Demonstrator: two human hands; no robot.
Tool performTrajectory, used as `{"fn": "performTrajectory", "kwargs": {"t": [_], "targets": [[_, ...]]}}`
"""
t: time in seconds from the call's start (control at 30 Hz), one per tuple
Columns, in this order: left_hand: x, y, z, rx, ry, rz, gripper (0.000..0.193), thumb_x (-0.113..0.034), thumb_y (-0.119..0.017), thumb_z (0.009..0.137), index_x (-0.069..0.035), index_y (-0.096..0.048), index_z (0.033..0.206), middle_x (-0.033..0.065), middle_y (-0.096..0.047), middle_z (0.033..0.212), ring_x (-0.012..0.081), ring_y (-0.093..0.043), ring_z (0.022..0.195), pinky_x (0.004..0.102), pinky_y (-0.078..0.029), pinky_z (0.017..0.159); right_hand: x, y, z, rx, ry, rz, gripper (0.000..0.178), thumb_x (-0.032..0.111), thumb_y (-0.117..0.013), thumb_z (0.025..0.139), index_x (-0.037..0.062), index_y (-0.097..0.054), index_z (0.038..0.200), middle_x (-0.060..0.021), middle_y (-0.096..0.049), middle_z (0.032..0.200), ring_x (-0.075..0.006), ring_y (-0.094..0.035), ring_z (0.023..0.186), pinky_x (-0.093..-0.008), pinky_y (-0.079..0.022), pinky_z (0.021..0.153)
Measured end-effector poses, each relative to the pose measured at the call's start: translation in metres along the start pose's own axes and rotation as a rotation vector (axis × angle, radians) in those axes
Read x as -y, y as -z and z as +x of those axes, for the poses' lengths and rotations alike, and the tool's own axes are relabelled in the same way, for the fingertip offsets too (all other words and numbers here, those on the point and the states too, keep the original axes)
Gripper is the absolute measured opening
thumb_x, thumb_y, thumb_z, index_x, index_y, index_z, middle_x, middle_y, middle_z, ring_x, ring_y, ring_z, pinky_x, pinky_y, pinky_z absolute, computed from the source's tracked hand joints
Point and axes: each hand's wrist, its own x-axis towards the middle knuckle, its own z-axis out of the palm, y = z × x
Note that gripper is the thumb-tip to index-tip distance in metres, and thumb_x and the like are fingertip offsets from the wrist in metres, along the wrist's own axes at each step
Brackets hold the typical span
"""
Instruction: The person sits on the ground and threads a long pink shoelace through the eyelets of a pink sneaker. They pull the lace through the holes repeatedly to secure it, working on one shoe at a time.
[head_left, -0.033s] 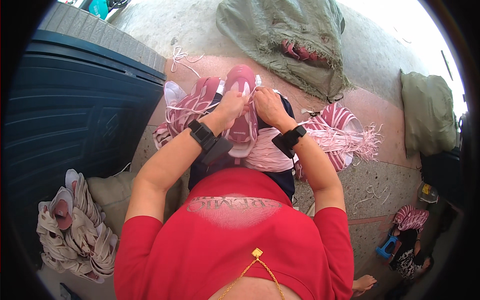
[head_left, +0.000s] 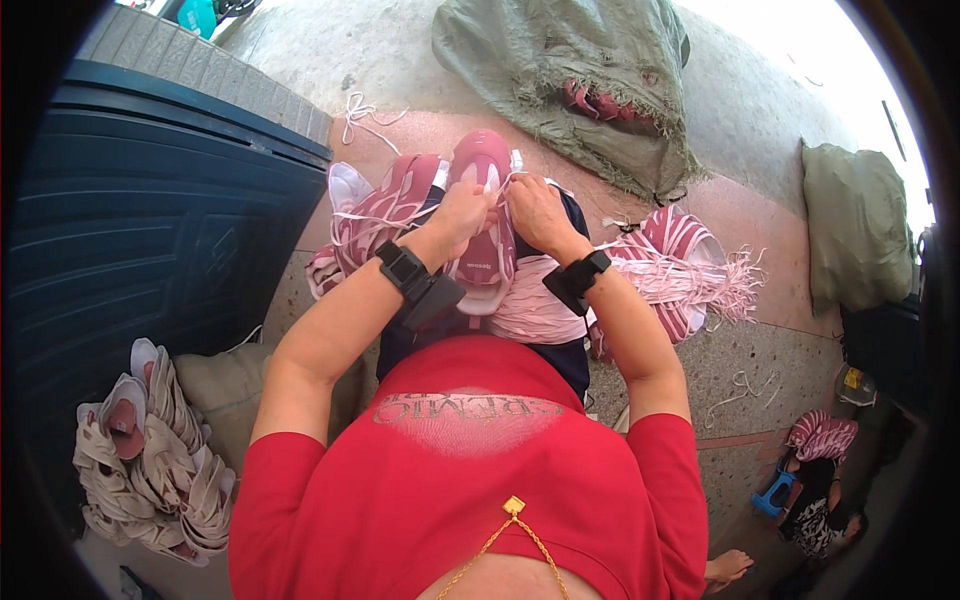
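Note:
A pink shoe (head_left: 483, 262) with a rounded toe lies lengthwise on my lap, its toe pointing away from me. My left hand (head_left: 465, 215) is closed at the left side of its lacing, fingertips partly hidden. Across from it, my right hand (head_left: 538, 212) pinches a thin white shoelace (head_left: 505, 186) by the shoe's right edge. Striped pink-and-white shoe uppers (head_left: 385, 210) with trailing laces are piled to the left. A thick bundle of pale pink laces (head_left: 535, 305) runs over my right thigh, beside more striped uppers (head_left: 690, 235).
Ahead lies a torn green woven sack (head_left: 560, 70) with pink pieces showing; another full sack (head_left: 860, 230) stands right. A dark blue door panel (head_left: 150, 220) is at left, above stacked beige shoe uppers (head_left: 155, 465). At lower right, another person (head_left: 820, 510) is beside a blue stool (head_left: 773, 497).

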Motion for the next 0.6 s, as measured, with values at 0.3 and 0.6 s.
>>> {"fn": "performTrajectory", "kwargs": {"t": [0.3, 0.6], "targets": [[0.005, 0.004, 0.001, -0.001, -0.011, 0.002, 0.01, -0.009, -0.052, 0.091, 0.001, -0.052, 0.095, 0.0101, -0.059, 0.093, 0.018, -0.06, 0.085, 0.0302, -0.05, 0.081, 0.021, 0.011, 0.007, 0.178, -0.125, -0.109, 0.018, 0.015, -0.051, 0.083, 0.004, -0.06, 0.094, -0.0115, -0.058, 0.112, -0.0292, -0.051, 0.108, -0.0441, -0.04, 0.087], [-0.005, 0.001, -0.01, -0.014, -0.021, 0.062, 0.013, -0.01, -0.049, 0.093, 0.001, -0.05, 0.099, 0.0119, -0.061, 0.091, 0.0175, -0.061, 0.08, 0.0296, -0.052, 0.076, 0.024, 0.008, 0.004, 0.092, -0.256, -0.075, 0.017, 0.021, -0.058, 0.081, 0.0093, -0.064, 0.092, -0.0091, -0.06, 0.096, -0.0267, -0.056, 0.095, -0.0413, -0.039, 0.079]]}}
